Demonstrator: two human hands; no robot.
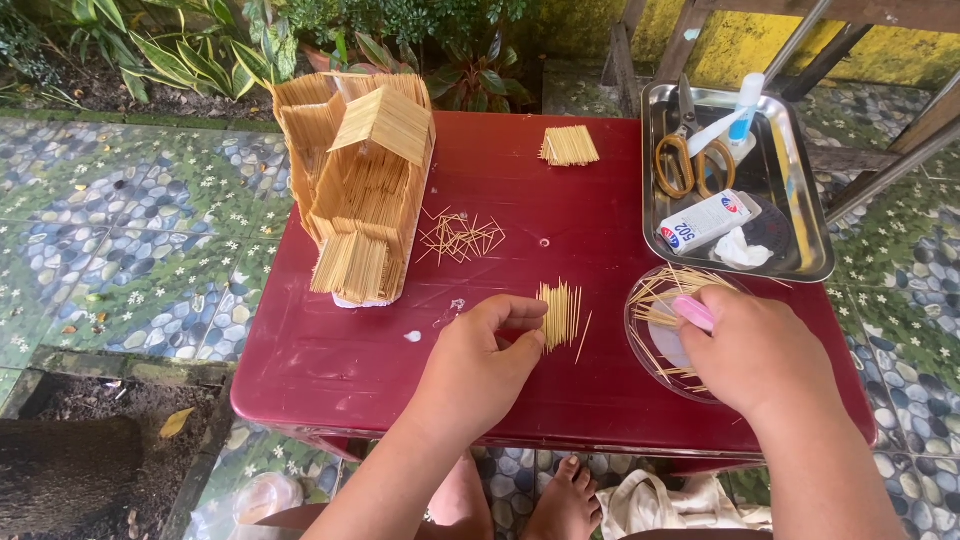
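Observation:
My left hand [480,365] rests on the dark red table [330,360], its fingertips pressing the left edge of a small row of toothpicks [562,314] laid side by side. My right hand [755,350] hovers over a clear round lid [650,345] full of loose toothpicks and grips a small pink tool [692,311]. A model house made of toothpicks [360,185] stands at the table's far left. Loose toothpicks [460,238] lie scattered beside it. Another glued toothpick panel [569,146] lies at the far edge.
A steel tray [800,215] at the far right holds scissors [690,155], a white glue box [706,220], a glue bottle [742,112] and crumpled tissue. Patterned tiles and green plants surround the table. Bare feet [565,500] show under it.

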